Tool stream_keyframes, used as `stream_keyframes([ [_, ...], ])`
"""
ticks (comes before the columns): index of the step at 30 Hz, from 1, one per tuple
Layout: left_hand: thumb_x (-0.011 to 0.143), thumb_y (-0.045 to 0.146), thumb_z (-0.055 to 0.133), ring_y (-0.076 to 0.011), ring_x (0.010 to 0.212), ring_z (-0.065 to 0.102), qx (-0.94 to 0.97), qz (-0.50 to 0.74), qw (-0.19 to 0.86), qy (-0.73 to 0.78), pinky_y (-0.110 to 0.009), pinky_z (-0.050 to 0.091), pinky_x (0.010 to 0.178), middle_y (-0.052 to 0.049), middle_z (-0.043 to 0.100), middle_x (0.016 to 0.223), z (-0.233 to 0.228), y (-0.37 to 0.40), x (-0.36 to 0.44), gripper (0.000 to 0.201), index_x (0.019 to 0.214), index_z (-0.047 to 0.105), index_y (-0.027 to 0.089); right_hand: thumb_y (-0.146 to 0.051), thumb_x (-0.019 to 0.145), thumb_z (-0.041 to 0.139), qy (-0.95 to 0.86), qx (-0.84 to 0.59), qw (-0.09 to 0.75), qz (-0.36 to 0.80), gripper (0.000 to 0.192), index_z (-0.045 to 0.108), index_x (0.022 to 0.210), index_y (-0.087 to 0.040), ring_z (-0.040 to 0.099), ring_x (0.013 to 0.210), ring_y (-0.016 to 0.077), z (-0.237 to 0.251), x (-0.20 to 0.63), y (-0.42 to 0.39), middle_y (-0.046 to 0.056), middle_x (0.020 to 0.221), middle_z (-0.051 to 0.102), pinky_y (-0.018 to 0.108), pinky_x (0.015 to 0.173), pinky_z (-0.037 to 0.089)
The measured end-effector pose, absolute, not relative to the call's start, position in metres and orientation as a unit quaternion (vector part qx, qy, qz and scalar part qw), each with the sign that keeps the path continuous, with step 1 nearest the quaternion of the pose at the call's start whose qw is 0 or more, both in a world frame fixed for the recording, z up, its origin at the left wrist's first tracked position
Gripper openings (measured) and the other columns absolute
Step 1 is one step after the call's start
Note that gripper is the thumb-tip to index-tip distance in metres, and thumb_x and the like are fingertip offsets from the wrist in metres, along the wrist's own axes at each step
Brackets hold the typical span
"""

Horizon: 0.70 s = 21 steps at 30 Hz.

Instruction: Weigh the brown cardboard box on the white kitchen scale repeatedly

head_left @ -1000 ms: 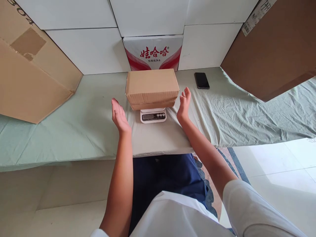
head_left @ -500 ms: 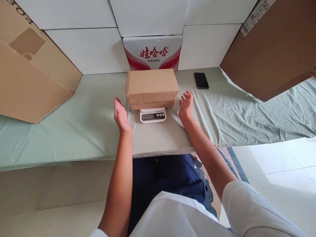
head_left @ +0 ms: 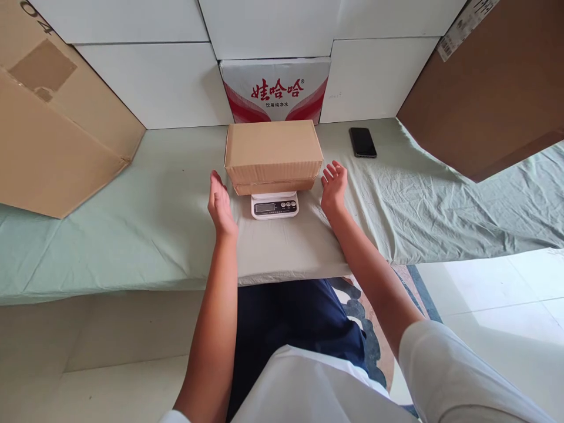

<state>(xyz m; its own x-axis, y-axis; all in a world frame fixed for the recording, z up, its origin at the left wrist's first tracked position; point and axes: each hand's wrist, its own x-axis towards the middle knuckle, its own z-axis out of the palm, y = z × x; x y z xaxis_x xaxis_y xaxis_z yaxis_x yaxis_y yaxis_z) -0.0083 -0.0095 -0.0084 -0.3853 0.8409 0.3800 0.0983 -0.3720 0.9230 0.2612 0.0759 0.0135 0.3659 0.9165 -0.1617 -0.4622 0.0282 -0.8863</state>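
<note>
Small cardboard box [head_left: 274,154] sits on a white kitchen scale [head_left: 274,205], centred on the table; box overhangs the scale so only the scale's front strip with display and buttons shows, reading too small to make out. Both hands are empty and spread flat, palms facing inward toward the box. Left hand [head_left: 220,204] is just beside the box's lower left corner, fingertips close to the edge, thumb side up; can't tell if it touches, looks like a narrow gap. Right hand [head_left: 333,187] is just beside the box's lower right corner, fingers loosely fanned and slightly curled, also looks apart from the cardboard. Neither hand grips anything. Both forearms come up from the bottom of the view, bare, with white short sleeves at the lower edge; dark blue trousers visible below the table edge. Table is covered with a pale green sheet [head_left: 132,223], smooth on the left, wrinkled on the right. Directly behind the box, a white carton with red print [head_left: 275,89] stands against a stack of plain white boxes [head_left: 154,82] forming the back wall. Black phone [head_left: 362,142] lies flat on the sheet, right of the box and well apart from the right hand. Large tan cardboard box [head_left: 57,135] leans at the left end of the table; darker brown cardboard box [head_left: 489,88] at the right, with a label at its top corner.
</note>
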Motion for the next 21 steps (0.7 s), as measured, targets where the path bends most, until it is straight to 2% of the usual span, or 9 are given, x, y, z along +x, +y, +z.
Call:
stream_keyframes([
  [7, 0.095, 0.073, 0.037, -0.0226, 0.165, 0.017, 0.474, 0.680, 0.280, 0.484, -0.039, 0.022, 0.134, -0.005, 0.024, 0.177, -0.004, -0.011, -0.004, 0.085, 0.164, 0.032, 0.024, -0.041, 0.083, 0.043, -0.273, -0.453, 0.666, 0.526, 0.038, 0.059, 0.115, -0.030, 0.059, 0.135, 0.0192, 0.013, 0.258, 0.072, 0.001, 0.133, 0.062, 0.049, 0.129, 0.034],
  [12, 0.095, 0.076, 0.032, -0.0227, 0.166, 0.016, 0.482, 0.665, 0.278, 0.498, -0.039, 0.021, 0.135, -0.002, 0.024, 0.177, 0.000, -0.012, -0.001, 0.084, 0.165, 0.032, 0.028, -0.044, 0.081, 0.042, -0.302, -0.444, 0.666, 0.518, 0.040, 0.056, 0.116, -0.031, 0.059, 0.135, 0.0208, 0.007, 0.260, 0.078, 0.002, 0.133, 0.062, 0.050, 0.127, 0.035],
  [18, 0.093, 0.081, 0.031, -0.0237, 0.165, 0.017, 0.502, 0.653, 0.272, 0.497, -0.037, 0.023, 0.135, -0.002, 0.027, 0.176, 0.004, -0.014, 0.002, 0.088, 0.164, 0.033, 0.029, -0.047, 0.082, 0.042, -0.336, -0.430, 0.653, 0.525, 0.040, 0.055, 0.116, -0.030, 0.059, 0.138, 0.0240, 0.004, 0.260, 0.078, 0.003, 0.136, 0.064, 0.055, 0.128, 0.035],
  [21, 0.092, 0.080, 0.035, -0.0243, 0.164, 0.021, 0.503, 0.655, 0.293, 0.481, -0.036, 0.025, 0.134, -0.004, 0.028, 0.176, 0.003, -0.017, 0.003, 0.090, 0.164, 0.034, 0.025, -0.050, 0.084, 0.044, -0.386, -0.412, 0.642, 0.518, 0.047, 0.053, 0.126, -0.032, 0.055, 0.144, 0.0245, 0.007, 0.256, 0.070, 0.003, 0.145, 0.061, 0.054, 0.130, 0.033],
])
